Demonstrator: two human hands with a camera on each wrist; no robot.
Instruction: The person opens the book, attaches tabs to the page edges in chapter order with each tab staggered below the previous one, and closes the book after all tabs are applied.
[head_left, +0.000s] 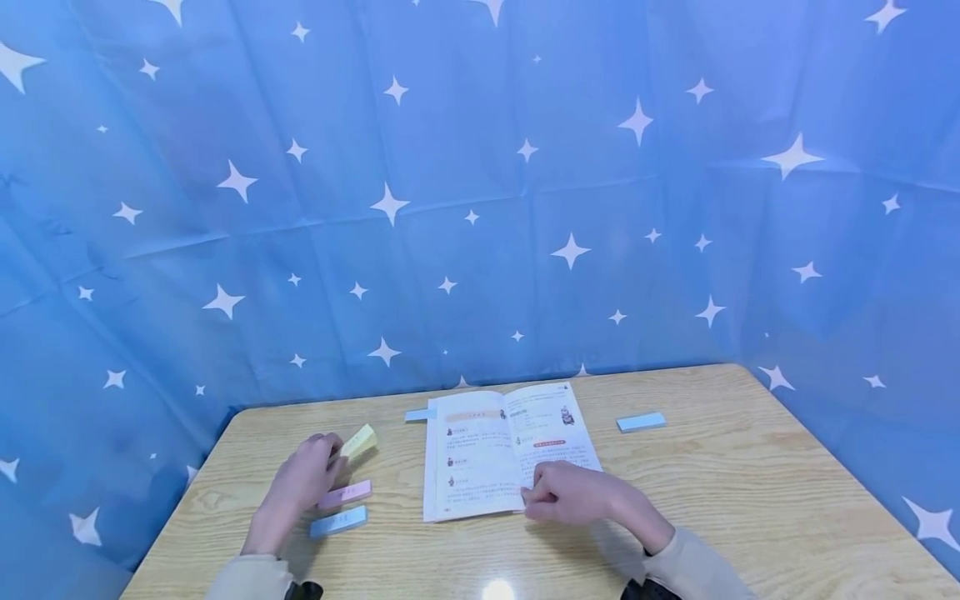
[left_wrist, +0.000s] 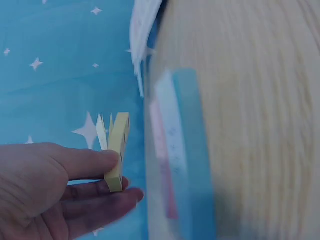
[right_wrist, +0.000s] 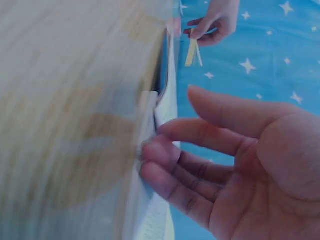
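Observation:
My left hand pinches a yellow sticky-note pad between thumb and fingers, at the left side of the table. Two thin leaves stand away from the pad in the left wrist view. Just below that hand lie a pink pad and a blue pad. A book with printed pages lies spread at mid-table. My right hand rests at the book's lower edge near the spine, its fingers loosely bent and its thumb apart from them in the right wrist view.
A pale blue strip sticks out from the book's upper left edge. Another blue strip lies on the wooden table to the right of the book. Behind the table hangs a blue curtain with white stars.

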